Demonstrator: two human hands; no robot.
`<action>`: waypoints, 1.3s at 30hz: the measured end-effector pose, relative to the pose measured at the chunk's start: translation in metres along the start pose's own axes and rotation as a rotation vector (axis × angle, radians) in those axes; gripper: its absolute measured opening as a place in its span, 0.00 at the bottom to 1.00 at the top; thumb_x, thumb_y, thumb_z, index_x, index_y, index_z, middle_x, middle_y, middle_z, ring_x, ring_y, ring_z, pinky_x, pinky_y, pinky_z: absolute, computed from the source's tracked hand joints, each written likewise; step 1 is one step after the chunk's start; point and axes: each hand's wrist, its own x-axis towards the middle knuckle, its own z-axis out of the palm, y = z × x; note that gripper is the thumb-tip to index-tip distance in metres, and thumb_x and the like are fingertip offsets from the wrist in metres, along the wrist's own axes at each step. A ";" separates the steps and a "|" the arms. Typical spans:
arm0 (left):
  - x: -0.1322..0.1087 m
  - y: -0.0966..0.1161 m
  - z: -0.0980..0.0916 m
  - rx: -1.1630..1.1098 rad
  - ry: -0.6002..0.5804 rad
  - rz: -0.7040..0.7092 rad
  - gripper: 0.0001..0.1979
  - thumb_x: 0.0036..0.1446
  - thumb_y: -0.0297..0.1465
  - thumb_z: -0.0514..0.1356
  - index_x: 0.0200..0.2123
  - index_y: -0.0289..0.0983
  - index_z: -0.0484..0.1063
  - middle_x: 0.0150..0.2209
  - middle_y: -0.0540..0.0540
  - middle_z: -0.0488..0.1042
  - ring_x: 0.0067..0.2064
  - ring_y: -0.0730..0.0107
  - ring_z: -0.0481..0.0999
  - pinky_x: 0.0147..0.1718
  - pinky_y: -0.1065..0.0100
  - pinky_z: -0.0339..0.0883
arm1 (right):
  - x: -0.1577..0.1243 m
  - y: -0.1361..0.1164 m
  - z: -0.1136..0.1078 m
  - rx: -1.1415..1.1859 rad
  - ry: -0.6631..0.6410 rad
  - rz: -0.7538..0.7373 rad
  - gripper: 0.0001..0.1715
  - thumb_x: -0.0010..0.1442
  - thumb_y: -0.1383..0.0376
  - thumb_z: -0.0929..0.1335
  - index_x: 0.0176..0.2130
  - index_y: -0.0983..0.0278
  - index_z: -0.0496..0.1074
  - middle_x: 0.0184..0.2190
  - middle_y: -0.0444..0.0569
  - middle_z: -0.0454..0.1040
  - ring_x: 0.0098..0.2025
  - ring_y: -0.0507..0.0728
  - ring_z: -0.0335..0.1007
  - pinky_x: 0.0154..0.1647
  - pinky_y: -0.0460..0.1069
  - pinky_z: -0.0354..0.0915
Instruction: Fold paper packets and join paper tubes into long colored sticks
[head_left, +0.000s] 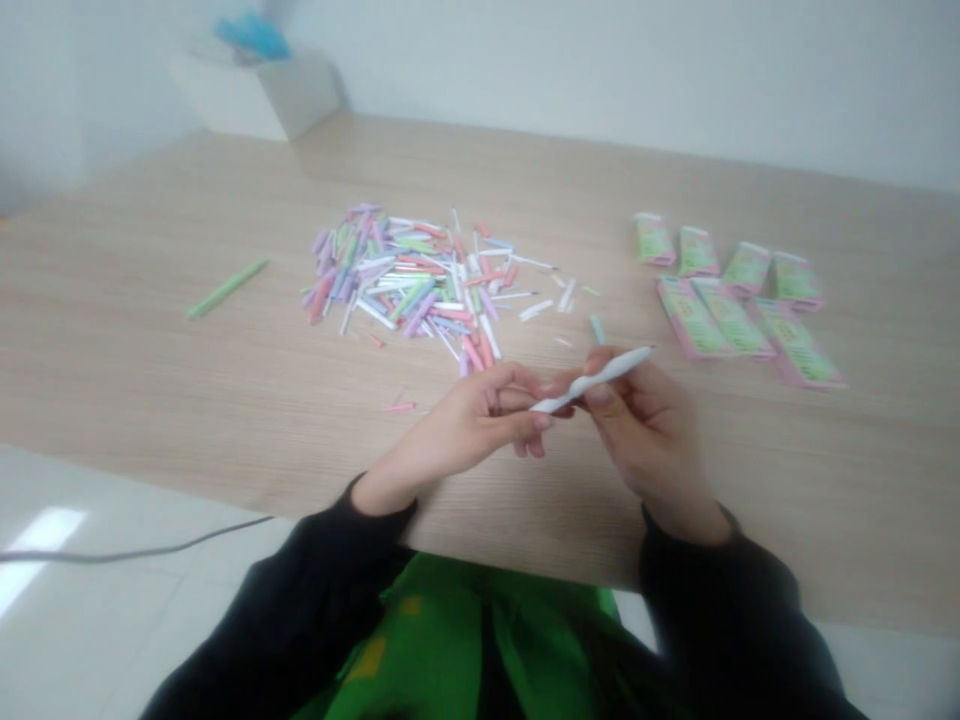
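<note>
A slim white pen (621,365) is held slantwise in front of me, its narrow dark tip pointing up to the right. My left hand (472,415) pinches its lower left end between thumb and fingers. Around its middle, the thumb and fingers of my right hand (649,420) are closed. Just beyond the hands lies a heap of pen parts (420,285) in white, purple, green, blue and coral, with thin sticks among them. Blur hides the finer detail of the pen.
Several small green and pink packets (697,320) stand in two rows at the right. A green pen-like stick (226,290) lies alone at the left. At the back left is a white box (292,95) with something blue on it. A cable (150,552) crosses the floor.
</note>
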 end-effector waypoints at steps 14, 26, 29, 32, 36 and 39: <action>0.004 -0.004 0.008 0.158 -0.094 -0.044 0.24 0.72 0.47 0.49 0.29 0.37 0.65 0.24 0.53 0.58 0.26 0.73 0.56 0.26 0.68 0.52 | 0.005 0.001 -0.010 -0.073 0.070 -0.038 0.03 0.69 0.62 0.71 0.43 0.58 0.73 0.38 0.44 0.86 0.39 0.56 0.84 0.42 0.51 0.78; 0.007 -0.004 0.008 0.235 0.161 0.084 0.10 0.60 0.37 0.65 0.34 0.34 0.80 0.26 0.51 0.74 0.22 0.77 0.65 0.23 0.71 0.58 | 0.000 -0.002 -0.005 -0.113 0.163 -0.073 0.03 0.67 0.63 0.72 0.43 0.58 0.76 0.39 0.44 0.87 0.40 0.55 0.85 0.43 0.50 0.80; 0.007 -0.006 0.015 0.348 0.322 0.181 0.08 0.59 0.34 0.66 0.35 0.35 0.81 0.28 0.48 0.78 0.27 0.74 0.69 0.27 0.70 0.61 | 0.000 0.001 -0.001 -0.073 0.220 -0.054 0.04 0.66 0.62 0.73 0.42 0.59 0.76 0.38 0.45 0.87 0.40 0.56 0.85 0.44 0.50 0.80; 0.008 -0.006 0.019 0.418 0.384 0.226 0.08 0.58 0.34 0.66 0.33 0.34 0.80 0.30 0.48 0.77 0.31 0.72 0.70 0.31 0.69 0.61 | 0.001 0.004 -0.001 -0.043 0.246 -0.039 0.07 0.64 0.61 0.75 0.41 0.60 0.76 0.37 0.45 0.87 0.39 0.56 0.85 0.43 0.50 0.81; 0.008 -0.005 0.011 0.247 0.122 0.070 0.18 0.66 0.42 0.58 0.33 0.34 0.76 0.26 0.51 0.67 0.26 0.75 0.62 0.27 0.70 0.54 | 0.003 0.005 -0.004 -0.045 0.222 -0.006 0.11 0.63 0.57 0.75 0.40 0.60 0.76 0.37 0.46 0.87 0.37 0.57 0.85 0.41 0.53 0.82; 0.007 -0.006 0.003 0.105 -0.010 -0.021 0.22 0.70 0.45 0.54 0.35 0.34 0.77 0.24 0.53 0.62 0.25 0.75 0.59 0.26 0.69 0.53 | 0.004 0.003 -0.005 -0.077 0.208 0.015 0.11 0.64 0.57 0.75 0.40 0.60 0.75 0.37 0.47 0.87 0.36 0.57 0.85 0.39 0.54 0.81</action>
